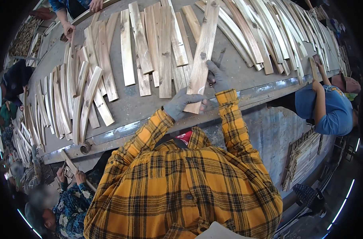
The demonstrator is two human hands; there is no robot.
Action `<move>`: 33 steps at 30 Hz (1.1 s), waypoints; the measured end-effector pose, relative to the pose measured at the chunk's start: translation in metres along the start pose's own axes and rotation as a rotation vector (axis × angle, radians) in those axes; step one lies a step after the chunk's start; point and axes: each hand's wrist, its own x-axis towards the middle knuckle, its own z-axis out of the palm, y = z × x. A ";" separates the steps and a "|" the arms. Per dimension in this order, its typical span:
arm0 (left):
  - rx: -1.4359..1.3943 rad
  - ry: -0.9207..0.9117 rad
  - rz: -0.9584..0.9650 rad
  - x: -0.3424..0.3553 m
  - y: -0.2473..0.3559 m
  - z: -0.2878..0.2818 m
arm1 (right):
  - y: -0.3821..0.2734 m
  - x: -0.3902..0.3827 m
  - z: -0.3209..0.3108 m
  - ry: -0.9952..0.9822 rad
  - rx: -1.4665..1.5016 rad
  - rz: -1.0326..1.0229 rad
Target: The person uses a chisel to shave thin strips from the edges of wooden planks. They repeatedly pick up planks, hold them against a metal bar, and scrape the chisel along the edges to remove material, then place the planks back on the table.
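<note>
A long wooden board (201,59) with dark knots lies lengthwise before me, its near end raised over the table's front edge. My left hand (179,104), in a grey glove, is closed around that near end, thumb on top and fingertips showing at the far side. At the board's right edge, my right hand (218,77), gloved in grey too, grips from the side; one dark finger points away from the board. What its lower fingers do beneath the wood is partly hidden. Several loose boards (165,55) lie just left of the held one.
More wooden strips (265,36) spread across the right of the table (121,99), and others (70,95) pile up at left. A metal edge (265,87) runs along its front. People work at the far left, lower left (72,199) and right (328,103). Stacked wood (303,159) stands at lower right.
</note>
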 end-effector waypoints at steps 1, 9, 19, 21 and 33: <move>-0.006 0.022 0.001 -0.003 0.002 -0.001 | -0.003 -0.005 0.002 0.148 -0.271 0.004; -0.106 0.141 -0.080 -0.036 0.003 -0.047 | 0.019 -0.033 0.004 0.175 -1.026 -0.503; -0.057 0.108 -0.069 -0.038 0.013 -0.047 | 0.032 -0.016 0.016 0.147 -1.347 -0.529; -0.050 0.114 -0.074 -0.037 0.013 -0.046 | 0.034 -0.017 0.016 0.145 -1.354 -0.520; -0.043 0.132 -0.089 -0.034 0.011 -0.046 | 0.038 -0.026 0.016 0.133 -1.255 -0.531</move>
